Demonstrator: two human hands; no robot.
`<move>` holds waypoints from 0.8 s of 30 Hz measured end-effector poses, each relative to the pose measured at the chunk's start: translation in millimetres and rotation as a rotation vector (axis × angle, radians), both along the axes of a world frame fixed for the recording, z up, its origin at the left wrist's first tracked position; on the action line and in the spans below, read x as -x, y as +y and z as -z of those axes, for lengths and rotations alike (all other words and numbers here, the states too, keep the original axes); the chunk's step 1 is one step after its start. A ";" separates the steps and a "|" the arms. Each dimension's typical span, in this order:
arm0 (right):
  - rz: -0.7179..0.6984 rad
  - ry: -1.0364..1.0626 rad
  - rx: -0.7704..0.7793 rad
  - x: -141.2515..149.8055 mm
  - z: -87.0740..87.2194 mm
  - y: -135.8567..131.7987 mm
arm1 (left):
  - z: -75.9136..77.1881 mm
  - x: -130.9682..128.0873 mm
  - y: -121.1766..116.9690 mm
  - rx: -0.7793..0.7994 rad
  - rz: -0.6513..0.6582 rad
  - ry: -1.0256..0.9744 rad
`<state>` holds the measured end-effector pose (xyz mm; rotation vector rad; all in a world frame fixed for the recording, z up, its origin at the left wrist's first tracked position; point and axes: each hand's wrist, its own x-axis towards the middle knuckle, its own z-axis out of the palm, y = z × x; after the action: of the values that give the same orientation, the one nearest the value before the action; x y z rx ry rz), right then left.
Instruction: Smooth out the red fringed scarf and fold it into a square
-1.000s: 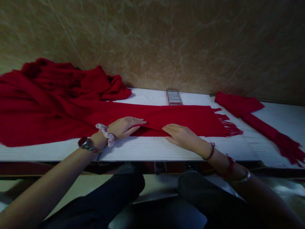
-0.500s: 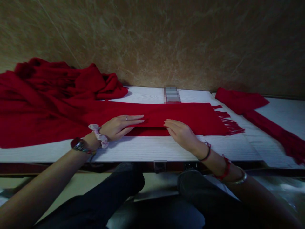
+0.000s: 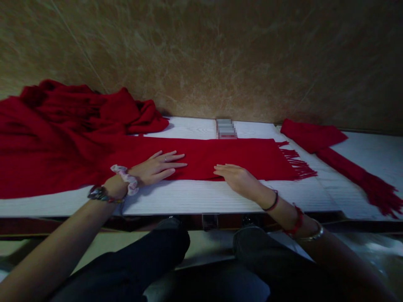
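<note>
A red scarf point(image 3: 201, 153) lies flat across the white tabletop, its fringed end to the right and its wider, wrinkled part to the left. My left hand point(image 3: 154, 168) rests on it with fingers spread, palm down; a ring and a scrunchie show on that hand and wrist. Farther right, my right hand point(image 3: 237, 178) touches the scarf near its front edge, fingers stretched out and lying close together. Neither hand grips the cloth. Bracelets circle the right wrist and forearm.
Heaped red cloth point(image 3: 91, 109) lies at the back left against the marbled wall point(image 3: 201, 54). A blurred small rectangular item point(image 3: 226, 128) sits behind the scarf. Another fringed red scarf point(image 3: 343, 163) lies bent at the right. The white table point(image 3: 189, 199) ends above my knees.
The scarf's front edge, raised with a dark gap beneath it before, now lies flat. My left fingers have spread apart, and my right hand has come slightly down toward the front edge.
</note>
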<state>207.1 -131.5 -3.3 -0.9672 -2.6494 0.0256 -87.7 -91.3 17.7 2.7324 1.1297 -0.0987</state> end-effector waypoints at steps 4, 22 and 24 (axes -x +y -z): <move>-0.040 0.006 -0.015 -2.7 -1.0 0.4 | 4.1 3.5 3.5 -0.033 -0.113 0.079; -0.014 -0.105 0.170 -7.8 -8.9 -8.5 | -2.6 -73.7 18.3 -0.043 -0.063 0.081; 0.092 -0.069 0.124 -8.7 -8.5 -8.9 | 5.4 -74.9 19.6 -0.040 -0.072 0.085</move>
<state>215.8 -140.5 5.2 -1.1479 -2.6890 0.1393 -12.8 -71.7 12.3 2.7419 1.2645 -0.1864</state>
